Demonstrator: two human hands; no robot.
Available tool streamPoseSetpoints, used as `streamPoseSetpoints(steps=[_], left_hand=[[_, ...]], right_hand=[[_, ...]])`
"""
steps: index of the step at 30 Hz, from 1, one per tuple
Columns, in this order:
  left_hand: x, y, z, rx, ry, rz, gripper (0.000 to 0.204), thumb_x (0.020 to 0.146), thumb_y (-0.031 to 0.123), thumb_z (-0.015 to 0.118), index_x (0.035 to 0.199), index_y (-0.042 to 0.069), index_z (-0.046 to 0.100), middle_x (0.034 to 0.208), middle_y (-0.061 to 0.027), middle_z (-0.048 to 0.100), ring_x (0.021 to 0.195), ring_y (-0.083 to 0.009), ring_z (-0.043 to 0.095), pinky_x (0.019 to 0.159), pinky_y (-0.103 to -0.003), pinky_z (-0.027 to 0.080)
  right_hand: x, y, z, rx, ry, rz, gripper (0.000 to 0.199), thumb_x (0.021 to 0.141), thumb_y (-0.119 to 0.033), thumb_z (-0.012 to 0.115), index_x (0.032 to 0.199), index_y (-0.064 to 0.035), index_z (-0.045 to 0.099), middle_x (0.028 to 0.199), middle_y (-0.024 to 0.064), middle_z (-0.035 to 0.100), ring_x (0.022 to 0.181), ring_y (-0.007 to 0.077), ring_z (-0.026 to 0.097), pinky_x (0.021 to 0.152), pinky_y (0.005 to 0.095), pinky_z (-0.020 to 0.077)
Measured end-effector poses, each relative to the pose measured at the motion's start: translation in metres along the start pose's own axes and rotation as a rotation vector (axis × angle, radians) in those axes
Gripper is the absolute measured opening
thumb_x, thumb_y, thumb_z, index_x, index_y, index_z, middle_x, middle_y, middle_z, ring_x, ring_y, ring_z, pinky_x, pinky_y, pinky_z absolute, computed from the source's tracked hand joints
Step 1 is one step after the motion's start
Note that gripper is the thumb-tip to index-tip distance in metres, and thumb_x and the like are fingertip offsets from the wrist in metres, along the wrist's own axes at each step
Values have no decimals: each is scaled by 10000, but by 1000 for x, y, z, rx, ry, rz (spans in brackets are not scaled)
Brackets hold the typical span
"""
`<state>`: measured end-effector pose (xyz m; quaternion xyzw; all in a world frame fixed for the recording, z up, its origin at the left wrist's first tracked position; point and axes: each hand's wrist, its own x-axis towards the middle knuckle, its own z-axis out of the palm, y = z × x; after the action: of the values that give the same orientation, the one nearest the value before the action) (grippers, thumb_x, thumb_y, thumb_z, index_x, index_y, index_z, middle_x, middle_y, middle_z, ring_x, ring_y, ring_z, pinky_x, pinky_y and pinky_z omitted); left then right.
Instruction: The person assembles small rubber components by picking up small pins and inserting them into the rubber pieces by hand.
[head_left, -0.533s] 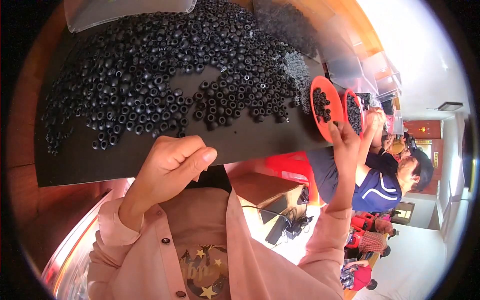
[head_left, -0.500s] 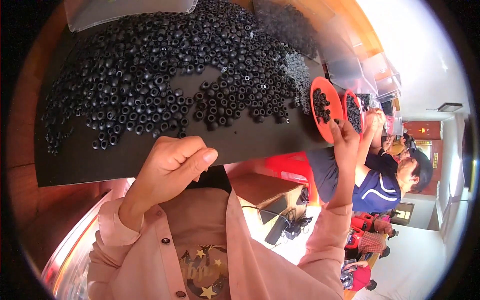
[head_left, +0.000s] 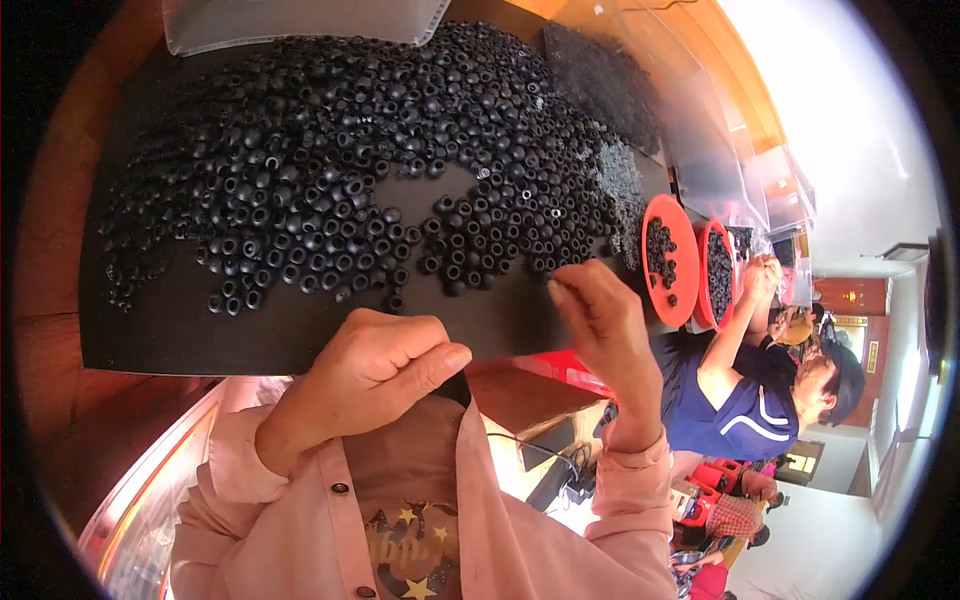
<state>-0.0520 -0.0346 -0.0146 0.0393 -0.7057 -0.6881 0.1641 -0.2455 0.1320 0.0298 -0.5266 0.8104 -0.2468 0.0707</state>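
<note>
Small round black pieces with holes (head_left: 300,215), like hollow caps or beads, lie in a wide heap on a dark table mat (head_left: 150,345). At the mat's near edge, my left hand (head_left: 375,375) is closed in a fist with the thumb on top. Whatever it may hold is hidden. My right hand (head_left: 605,325) hovers by the near right side of the heap, fingers curled and drawn together. Nothing can be made out between them. Right of the heap, a red oval dish (head_left: 672,215) contains some black pieces.
Beyond that dish stands a second red dish (head_left: 706,308) full of dark pieces. Small grey pieces (head_left: 620,175) lie beside the heap. A clear plastic bin (head_left: 300,22) stands at the far left. Another person (head_left: 725,400) in a blue top sits at the right, hands together.
My right hand has moved left from the red dish to the heap's near side. My left hand stays closed. The whole view has shifted slightly.
</note>
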Motion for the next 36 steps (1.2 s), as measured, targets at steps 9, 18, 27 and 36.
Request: streamPoseSetpoints(steps=[9, 18, 27, 36], left_hand=[[-2, 0, -2, 38, -5, 28, 342, 911, 153, 594, 647, 3, 438, 555, -136, 423, 452, -277, 410, 451, -367, 334], [-1, -3, -3, 101, -32, 72, 273, 880, 116, 621, 666, -3, 499, 560, -128, 441, 464, -264, 465, 456, -363, 347], [-3, -2, -1, 55, 7, 111, 361, 904, 173, 602, 627, 11, 436, 563, -156, 449, 477, -342, 446, 453, -400, 346], [-5, -5, -1, 89, 5, 116, 348, 894, 180, 615, 635, 18, 449, 569, -163, 466, 501, -362, 478, 456, -417, 358]], right_hand=[[43, -35, 35, -190, -56, -172, 236, 847, -135, 640, 1038, -22, 558, 836, 143, 550, 677, 360, 597, 551, 421, 487], [60, -41, 53, -174, 8, -297, 195, 841, -105, 636, 1014, -41, 573, 852, 112, 555, 659, 329, 594, 524, 397, 480], [83, -7, 32, -186, 81, -162, 85, 860, -76, 599, 939, -49, 593, 842, 133, 562, 699, 346, 577, 600, 403, 469], [79, -15, 41, -184, 40, -202, 113, 843, -28, 621, 953, -21, 599, 811, 132, 545, 639, 302, 546, 580, 361, 446]])
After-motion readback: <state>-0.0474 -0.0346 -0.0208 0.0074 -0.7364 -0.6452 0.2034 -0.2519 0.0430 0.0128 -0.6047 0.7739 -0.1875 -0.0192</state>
